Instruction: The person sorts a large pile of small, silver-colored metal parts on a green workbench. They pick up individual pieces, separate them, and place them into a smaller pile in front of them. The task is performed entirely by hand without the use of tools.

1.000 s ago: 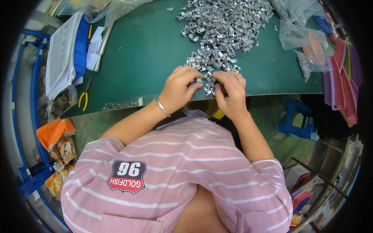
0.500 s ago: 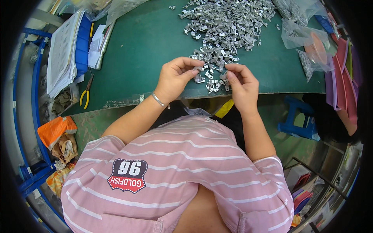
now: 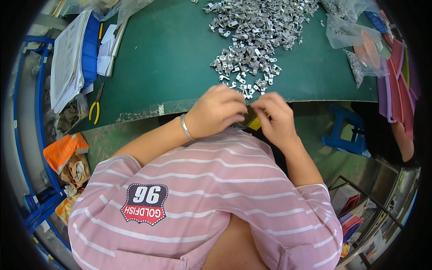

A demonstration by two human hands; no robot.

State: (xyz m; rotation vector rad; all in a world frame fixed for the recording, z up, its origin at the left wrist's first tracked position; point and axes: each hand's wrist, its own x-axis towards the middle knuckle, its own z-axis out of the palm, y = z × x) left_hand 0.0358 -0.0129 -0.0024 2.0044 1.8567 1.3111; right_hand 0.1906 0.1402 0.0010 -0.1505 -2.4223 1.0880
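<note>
My left hand (image 3: 219, 110), with a silver bangle on its wrist, is over the near edge of the green table (image 3: 166, 58). Its fingers are curled in, and whatever they may hold is hidden. Close to it on the right, my right hand (image 3: 275, 116) has its fingers bent toward the left one; slight blur hides anything at the fingertips. Just beyond both hands lie loose small metal brackets (image 3: 249, 60), silvery and bent, with holes. They trail back to a large heap of the same brackets (image 3: 263, 22) at the far side.
Yellow-handled pliers (image 3: 94, 111), papers (image 3: 67, 58) and a blue bin (image 3: 91, 49) are at the left. Plastic bags of metal parts (image 3: 355, 67) lie at the right. Below the table stands a blue stool (image 3: 344, 130); another person's arm (image 3: 402, 141) shows at far right.
Both hands have drawn back toward me from the loose brackets to the table's near edge. My left hand has turned, its back now up and its fingers curled in.
</note>
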